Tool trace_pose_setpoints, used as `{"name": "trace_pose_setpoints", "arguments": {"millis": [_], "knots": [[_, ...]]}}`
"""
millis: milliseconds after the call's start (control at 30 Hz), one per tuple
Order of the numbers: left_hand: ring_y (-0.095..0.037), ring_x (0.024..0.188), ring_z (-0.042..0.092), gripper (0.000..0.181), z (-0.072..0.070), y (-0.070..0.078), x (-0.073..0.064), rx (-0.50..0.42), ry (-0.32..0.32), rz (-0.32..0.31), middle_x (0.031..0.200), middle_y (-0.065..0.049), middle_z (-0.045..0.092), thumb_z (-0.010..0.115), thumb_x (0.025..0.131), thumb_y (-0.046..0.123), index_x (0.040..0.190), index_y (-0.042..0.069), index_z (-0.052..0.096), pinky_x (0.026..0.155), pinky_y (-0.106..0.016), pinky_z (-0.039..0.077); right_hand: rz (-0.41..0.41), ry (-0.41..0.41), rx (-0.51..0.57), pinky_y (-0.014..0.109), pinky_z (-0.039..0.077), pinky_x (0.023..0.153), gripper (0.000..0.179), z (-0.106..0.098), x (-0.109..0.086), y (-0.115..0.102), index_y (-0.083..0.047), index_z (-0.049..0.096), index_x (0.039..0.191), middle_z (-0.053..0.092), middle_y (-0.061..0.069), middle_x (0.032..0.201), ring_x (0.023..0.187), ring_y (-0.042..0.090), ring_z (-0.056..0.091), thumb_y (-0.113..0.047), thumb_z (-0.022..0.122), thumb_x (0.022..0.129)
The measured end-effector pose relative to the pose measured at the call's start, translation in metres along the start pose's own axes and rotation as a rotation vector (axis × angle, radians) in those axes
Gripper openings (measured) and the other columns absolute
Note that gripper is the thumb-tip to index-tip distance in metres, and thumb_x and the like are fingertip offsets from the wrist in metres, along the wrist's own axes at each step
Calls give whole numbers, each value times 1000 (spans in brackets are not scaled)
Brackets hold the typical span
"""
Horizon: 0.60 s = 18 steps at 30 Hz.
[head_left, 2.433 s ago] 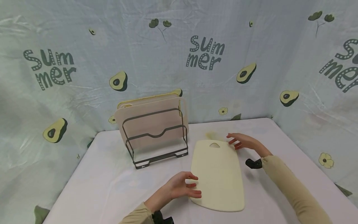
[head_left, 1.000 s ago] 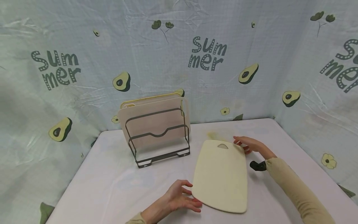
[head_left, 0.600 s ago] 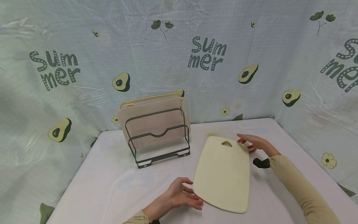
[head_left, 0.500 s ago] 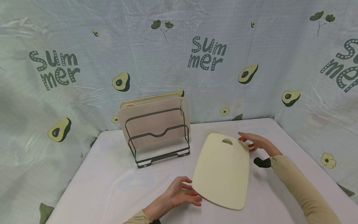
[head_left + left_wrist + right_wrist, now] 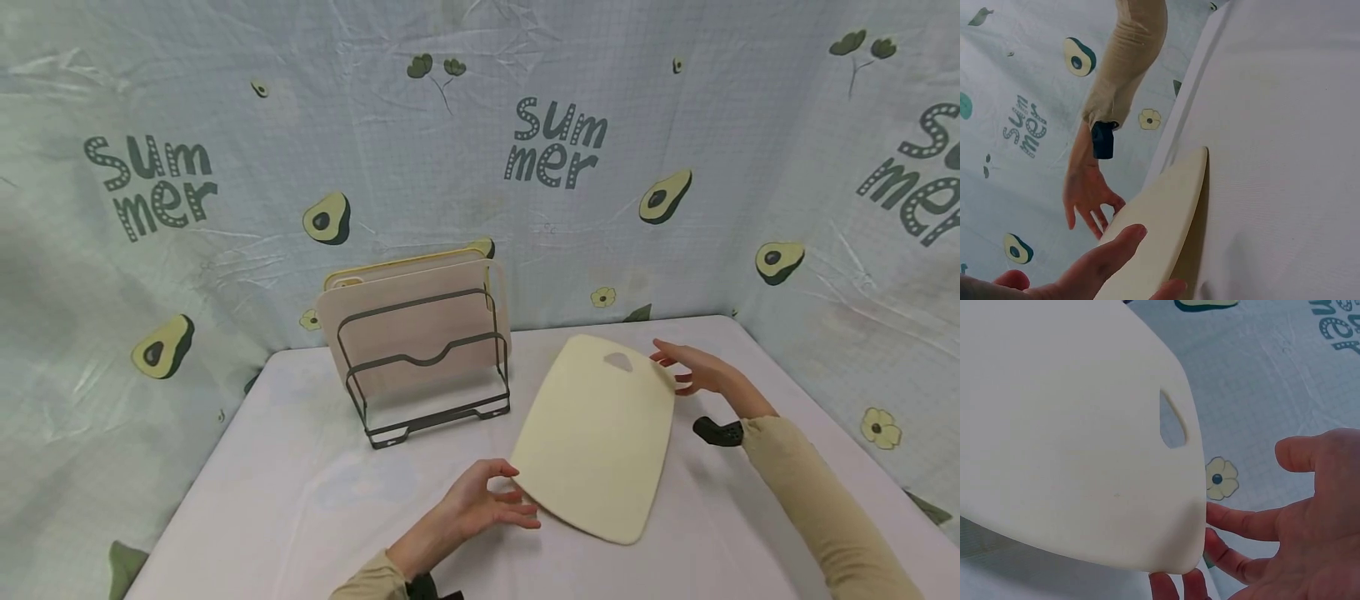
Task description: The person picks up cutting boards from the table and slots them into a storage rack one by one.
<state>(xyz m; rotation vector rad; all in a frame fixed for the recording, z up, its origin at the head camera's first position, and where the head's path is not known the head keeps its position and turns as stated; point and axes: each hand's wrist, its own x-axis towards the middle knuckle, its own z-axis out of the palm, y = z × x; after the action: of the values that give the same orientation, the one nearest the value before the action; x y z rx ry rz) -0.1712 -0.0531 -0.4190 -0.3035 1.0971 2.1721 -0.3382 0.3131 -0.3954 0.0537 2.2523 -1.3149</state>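
Observation:
A cream cutting board [image 5: 592, 442] with a handle cutout is tilted, its handle end raised off the table. My left hand [image 5: 480, 504] holds its near left corner; in the left wrist view the thumb [image 5: 1125, 240] crosses in front of the board and another fingertip shows by its lower edge. At the far right corner my right hand [image 5: 697, 371] grips with its fingertips. In the right wrist view, fingers [image 5: 1244, 522] meet the handle end and two others touch the adjoining long edge, while the thumb [image 5: 1297, 453] stands away from the board.
Left of the board stands a dark wire rack [image 5: 420, 362] on the pale table [image 5: 285, 483]. It holds a beige cutting board [image 5: 408, 333] and, behind that, a yellow-edged board [image 5: 405, 265]. A printed cloth [image 5: 450, 167] hangs behind the table and at the sides.
The cutting board has tilted, its handle end rising and moving away, and its lower end shifting left. The right hand has moved up and right with the corner; the left hand has risen slightly.

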Motion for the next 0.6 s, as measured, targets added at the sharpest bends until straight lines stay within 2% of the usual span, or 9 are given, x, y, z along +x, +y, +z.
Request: {"name": "trace_pose_setpoints", "arguments": {"millis": [133,233,333,467,533,600], "knots": [[-60,123,10,73,1,4,-1,-30,-25,-20,129,-45,5,36,82,6,135,6,-15,98,-63,19,-11,15,16,44,41,88,85,-1,-3,0,5,15,139,3,27,144,126,48,15,-62,24,87],[-59,124,10,71,2,8,-2,2,-50,0,129,-47,8,35,83,7,135,6,-12,99,-62,20,-20,16,35,43,42,87,86,-1,-7,0,4,14,139,3,28,143,126,47,17,-63,26,87],[-58,124,16,60,3,11,-2,61,-59,52,129,-46,14,35,83,8,134,2,3,97,-62,23,-47,18,43,41,43,86,85,-2,-12,0,4,13,139,5,29,142,125,46,21,-62,26,87],[-52,122,31,49,2,15,-1,176,-63,137,131,-41,25,35,84,11,130,0,22,93,-62,31,-89,34,53,39,45,85,83,-1,-20,-1,4,12,139,8,29,140,122,46,25,-60,25,88],[-50,120,36,53,2,17,-2,237,-59,180,130,-37,29,35,84,13,134,1,22,90,-60,36,-106,47,66,38,45,84,82,0,-23,-2,4,12,139,9,28,140,120,45,26,-59,25,89],[-48,119,39,60,2,19,-3,294,-51,225,129,-35,30,35,84,13,139,2,14,89,-59,39,-127,63,81,37,46,82,81,3,-26,-2,4,13,139,10,28,140,119,44,27,-59,25,89]]}}
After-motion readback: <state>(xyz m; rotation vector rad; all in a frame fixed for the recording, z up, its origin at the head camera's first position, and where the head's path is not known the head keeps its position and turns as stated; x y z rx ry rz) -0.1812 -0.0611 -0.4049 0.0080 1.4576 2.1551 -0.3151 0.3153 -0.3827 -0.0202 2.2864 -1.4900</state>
